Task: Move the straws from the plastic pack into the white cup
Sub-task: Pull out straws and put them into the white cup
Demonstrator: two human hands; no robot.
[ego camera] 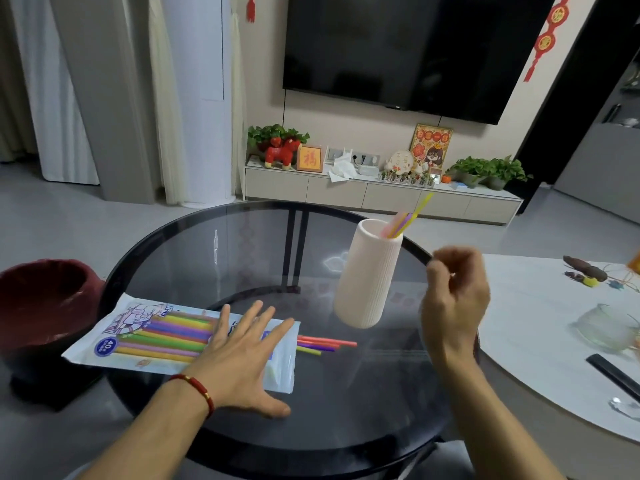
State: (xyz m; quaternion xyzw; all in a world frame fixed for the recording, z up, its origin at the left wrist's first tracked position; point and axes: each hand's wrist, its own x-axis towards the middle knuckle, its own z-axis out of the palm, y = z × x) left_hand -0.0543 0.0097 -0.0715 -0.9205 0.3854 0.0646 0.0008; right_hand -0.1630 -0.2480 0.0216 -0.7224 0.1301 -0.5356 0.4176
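Where the round glass table meets its dark rim, bare glass lies open between the plastic pack and the white cup. Long axis of the pack runs left to right, loose straws protruding from its right end toward the cup, which holds several straws leaning right. Left hand lies flat on the pack, fingers spread wide; right hand, raised beside the cup, is loosely curled and empty.

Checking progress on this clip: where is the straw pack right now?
In the head view, the pack lies flat on the glass table, left of the cup, pinned under the left hand.
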